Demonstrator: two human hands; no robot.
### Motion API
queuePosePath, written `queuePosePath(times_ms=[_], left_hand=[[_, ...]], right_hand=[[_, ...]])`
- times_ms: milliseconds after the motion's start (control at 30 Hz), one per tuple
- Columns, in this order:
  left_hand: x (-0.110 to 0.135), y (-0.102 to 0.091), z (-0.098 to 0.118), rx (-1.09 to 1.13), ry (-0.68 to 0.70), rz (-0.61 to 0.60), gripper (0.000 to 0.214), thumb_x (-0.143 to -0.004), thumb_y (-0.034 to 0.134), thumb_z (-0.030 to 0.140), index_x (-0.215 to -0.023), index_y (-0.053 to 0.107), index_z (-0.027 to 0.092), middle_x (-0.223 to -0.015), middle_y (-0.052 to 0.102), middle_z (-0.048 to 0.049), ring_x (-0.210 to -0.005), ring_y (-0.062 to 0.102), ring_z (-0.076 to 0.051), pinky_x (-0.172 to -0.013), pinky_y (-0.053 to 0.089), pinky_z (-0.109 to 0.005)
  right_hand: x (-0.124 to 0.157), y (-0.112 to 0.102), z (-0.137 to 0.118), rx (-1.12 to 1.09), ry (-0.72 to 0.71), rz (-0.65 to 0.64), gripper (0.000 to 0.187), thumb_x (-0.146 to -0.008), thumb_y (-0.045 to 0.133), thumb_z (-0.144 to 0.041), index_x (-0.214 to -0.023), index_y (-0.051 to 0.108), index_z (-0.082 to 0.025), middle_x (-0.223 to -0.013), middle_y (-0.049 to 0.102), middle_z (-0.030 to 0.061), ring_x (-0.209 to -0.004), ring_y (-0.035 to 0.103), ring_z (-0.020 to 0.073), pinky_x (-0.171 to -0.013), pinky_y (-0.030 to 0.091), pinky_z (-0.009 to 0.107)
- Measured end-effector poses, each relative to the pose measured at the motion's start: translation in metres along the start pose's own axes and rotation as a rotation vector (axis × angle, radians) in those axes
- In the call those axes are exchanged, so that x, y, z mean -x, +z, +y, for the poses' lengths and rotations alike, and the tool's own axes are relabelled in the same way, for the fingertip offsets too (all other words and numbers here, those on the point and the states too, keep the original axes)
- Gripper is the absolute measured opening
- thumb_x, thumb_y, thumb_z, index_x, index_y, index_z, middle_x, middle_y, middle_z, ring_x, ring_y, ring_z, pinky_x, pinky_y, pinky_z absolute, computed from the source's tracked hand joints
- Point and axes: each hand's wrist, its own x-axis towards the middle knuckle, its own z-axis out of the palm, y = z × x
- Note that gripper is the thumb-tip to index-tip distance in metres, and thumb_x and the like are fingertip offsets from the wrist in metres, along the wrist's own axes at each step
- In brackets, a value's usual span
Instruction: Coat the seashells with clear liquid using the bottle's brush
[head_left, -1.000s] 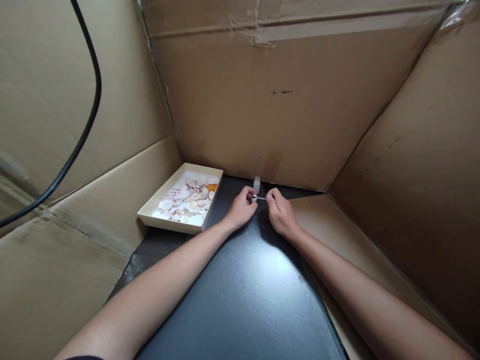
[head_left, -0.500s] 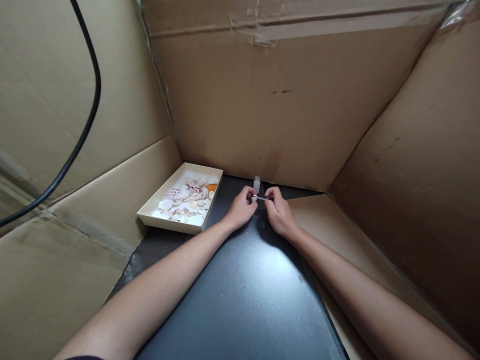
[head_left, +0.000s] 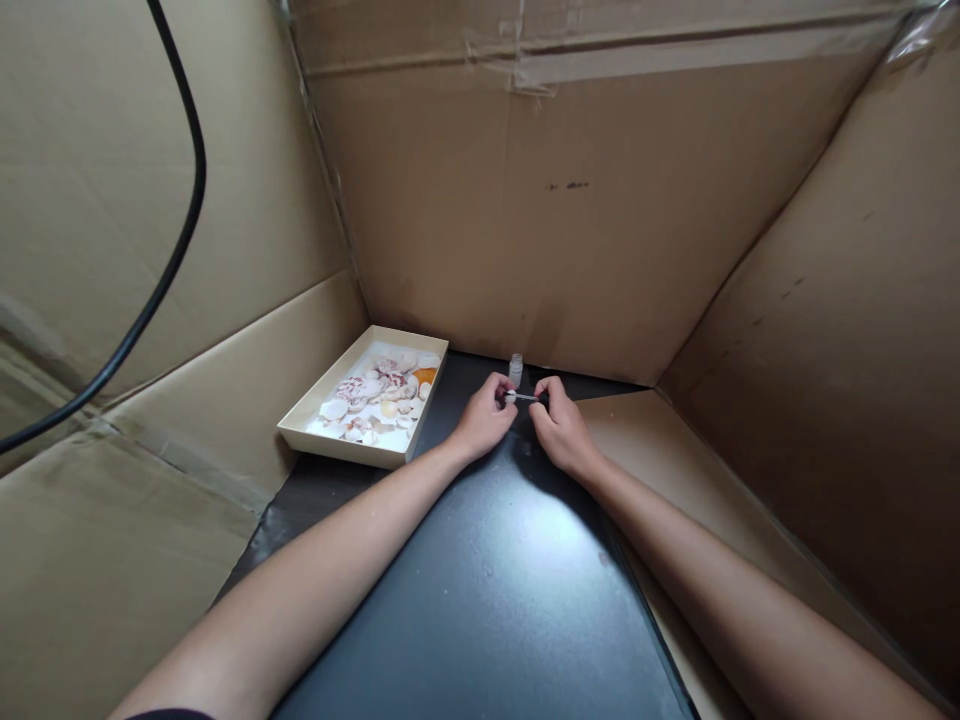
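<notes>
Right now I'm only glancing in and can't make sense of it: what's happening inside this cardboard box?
A person works on a black mat with bare hands. The left hand and right hand pinch the two ends of a small thin stick-like item between them; what it is cannot be told. A small clear bottle stands just behind. A cream tray of seashells lies to the left, untouched.

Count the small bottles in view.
1. A small clear bottle stands upright on the black mat by the back cardboard wall, just beyond the left hand and right hand. None other visible.
</notes>
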Motion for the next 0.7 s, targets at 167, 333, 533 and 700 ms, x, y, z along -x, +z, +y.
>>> queuePosePath(times_ms=[167,333,533,700], left_hand=[[-0.0002,0.0000,-0.0008,-0.003,-0.006,0.000,0.023,-0.073,0.049,0.001,-0.089,0.048,0.018,-0.079,0.049,0.0039,-0.069,0.046,-0.008,-0.063,0.036,-0.019],[0.0003,0.0006,0.0009,0.009,-0.028,-0.002,0.023,-0.073,0.049,0.001,-0.089,0.049,0.017,-0.076,0.046,0.0046,-0.064,0.042,-0.007,-0.060,0.033,-0.019],[0.0002,0.0005,0.0010,0.011,-0.014,-0.006,0.022,-0.074,0.049,0.002,-0.089,0.048,0.017,-0.076,0.047,0.0039,-0.067,0.044,-0.008,-0.062,0.035,-0.019],[-0.0004,0.0008,0.0008,0.018,-0.013,0.002,0.021,-0.074,0.051,0.003,-0.089,0.048,0.017,-0.077,0.048,0.0035,-0.069,0.046,-0.008,-0.063,0.035,-0.019]], right_hand=[[-0.0013,-0.0002,-0.0005,0.037,-0.007,0.033,0.009,-0.076,0.037,-0.028,-0.084,0.039,-0.022,-0.072,0.051,-0.0002,-0.062,0.045,0.0167,-0.062,0.035,0.029],[-0.0019,-0.0009,0.0010,0.075,-0.005,0.058,0.007,-0.077,0.036,-0.028,-0.081,0.038,-0.023,-0.066,0.048,-0.0013,-0.059,0.044,0.0169,-0.061,0.033,0.029],[-0.0011,-0.0003,0.0051,0.072,-0.039,0.104,0.007,-0.081,0.039,-0.028,-0.084,0.042,-0.022,-0.073,0.052,0.0001,-0.065,0.047,0.0172,-0.064,0.035,0.029],[-0.0014,0.0008,0.0059,0.003,-0.082,0.105,0.012,-0.085,0.041,-0.032,-0.088,0.044,-0.021,-0.082,0.056,0.0035,-0.072,0.051,0.0182,-0.069,0.038,0.030]])
